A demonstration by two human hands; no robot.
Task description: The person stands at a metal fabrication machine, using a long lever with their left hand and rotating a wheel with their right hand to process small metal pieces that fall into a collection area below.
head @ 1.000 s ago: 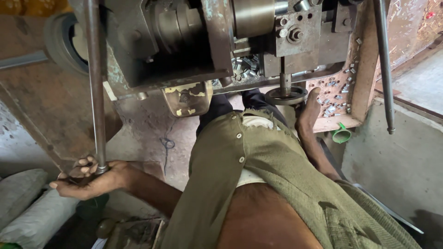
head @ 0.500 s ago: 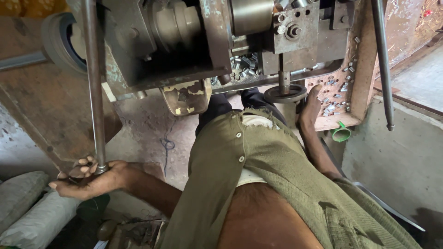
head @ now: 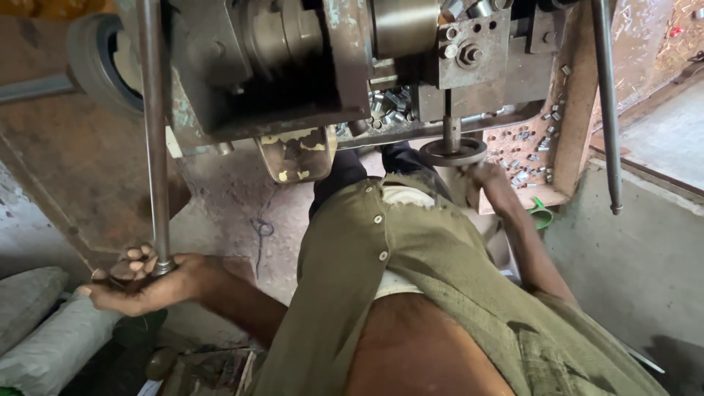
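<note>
My left hand is closed around the lower end of a long steel lever rod that rises along the left side of a heavy rusty machine. My right hand reaches forward and rests against a round metal handwheel under the machine's front block; whether its fingers hold the wheel is hidden. My olive shirt fills the lower middle of the view.
Several small metal pieces lie in a rusty tray at the right of the handwheel. A second long rod hangs at the right. Grey sacks lie at lower left. A green object sits beside the tray, above a concrete wall.
The view has shifted slightly. My left hand stays on the lever rod and my right hand stays at the handwheel.
</note>
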